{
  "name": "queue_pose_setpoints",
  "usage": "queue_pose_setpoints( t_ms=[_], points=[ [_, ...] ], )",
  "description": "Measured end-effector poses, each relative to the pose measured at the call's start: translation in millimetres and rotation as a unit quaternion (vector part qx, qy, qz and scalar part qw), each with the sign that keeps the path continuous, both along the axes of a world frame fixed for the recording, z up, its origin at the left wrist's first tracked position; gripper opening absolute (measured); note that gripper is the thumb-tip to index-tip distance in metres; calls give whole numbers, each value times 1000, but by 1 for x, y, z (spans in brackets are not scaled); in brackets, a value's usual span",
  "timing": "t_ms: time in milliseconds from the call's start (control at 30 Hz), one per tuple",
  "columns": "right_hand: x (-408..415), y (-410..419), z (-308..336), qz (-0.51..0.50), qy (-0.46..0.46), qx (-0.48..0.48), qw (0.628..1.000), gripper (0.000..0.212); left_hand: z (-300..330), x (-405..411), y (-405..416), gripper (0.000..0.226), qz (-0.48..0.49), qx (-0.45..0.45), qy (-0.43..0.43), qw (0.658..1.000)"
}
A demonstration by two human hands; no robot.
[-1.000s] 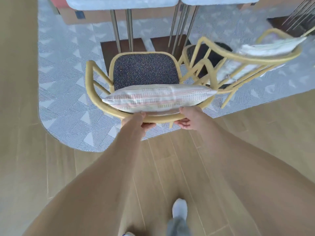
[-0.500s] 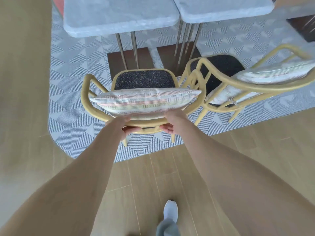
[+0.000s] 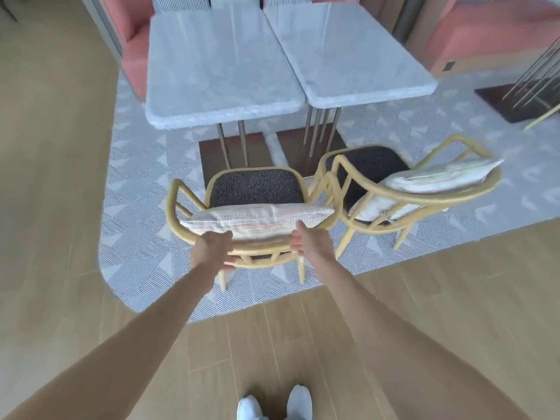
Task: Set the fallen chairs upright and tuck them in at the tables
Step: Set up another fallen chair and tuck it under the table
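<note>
A yellow chair (image 3: 177, 207) with a dark seat and a striped cushion (image 3: 257, 219) stands upright on the patterned rug, facing the left grey marble table (image 3: 212, 71). My left hand (image 3: 209, 250) and my right hand (image 3: 309, 241) both grip the top rail of its backrest. The seat sits just in front of the table's edge, not under it. To the right stands a second yellow chair (image 3: 424, 201), upright and turned at an angle, with its own cushion, in front of the right marble table (image 3: 348, 56).
The grey patterned rug (image 3: 136, 231) lies under tables and chairs; I stand on wooden floor (image 3: 272, 344) at its edge. Pink benches (image 3: 133, 56) run behind the tables. Another table base (image 3: 515, 101) with metal rods is at far right.
The chair has moved away from me toward the left table, with both hands staying on its backrest. My arms have stretched out and more of the tables and benches has come into view.
</note>
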State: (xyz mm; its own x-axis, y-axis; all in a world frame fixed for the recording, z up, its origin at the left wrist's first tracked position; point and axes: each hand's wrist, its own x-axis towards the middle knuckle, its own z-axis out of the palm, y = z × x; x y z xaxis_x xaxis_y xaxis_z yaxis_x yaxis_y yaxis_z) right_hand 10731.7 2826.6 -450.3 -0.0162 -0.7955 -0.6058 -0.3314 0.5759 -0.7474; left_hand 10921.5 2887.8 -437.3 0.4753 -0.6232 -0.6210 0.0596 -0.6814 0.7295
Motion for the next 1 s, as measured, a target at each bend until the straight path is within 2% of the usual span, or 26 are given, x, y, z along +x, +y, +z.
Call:
queue_pose_setpoints(
  t_ms=[67, 167, 233, 300, 467, 700, 767, 900, 933, 1000],
  points=[
    [-8, 15, 45, -18, -76, -48, 996, 43, 46, -6, 17, 19, 9, -109, 0, 994],
    [-18, 39, 103, -26, -145, -133, 980, 41, 107, -20, 43, 34, -1, -250, 11, 968],
    [-28, 52, 134, -26, -180, -198, 963, 39, 137, -26, 60, 15, 4, -303, 26, 953],
    [-36, 61, 160, -18, -206, -240, 949, 34, 155, -26, 73, 35, -5, -341, 10, 940],
    [-58, 78, 206, -8, -265, -285, 921, 33, 186, -35, 105, 34, 23, -403, -35, 914],
    [-94, 88, 206, 31, -290, -287, 912, 39, 203, -57, 131, 29, 80, -445, -41, 891],
    [-101, 88, 200, 35, -299, -277, 913, 43, 205, -63, 133, 28, 89, -449, -47, 888],
    [-106, 82, 191, 36, -307, -253, 917, 67, 196, -71, 132, 32, 111, -441, -49, 889],
    [-105, 79, 188, 35, -306, -249, 918, 66, 193, -73, 129, 33, 115, -436, -48, 891],
    [-100, 68, 180, 36, -299, -239, 923, 49, 187, -74, 121, 33, 122, -425, -44, 896]
  ],
)
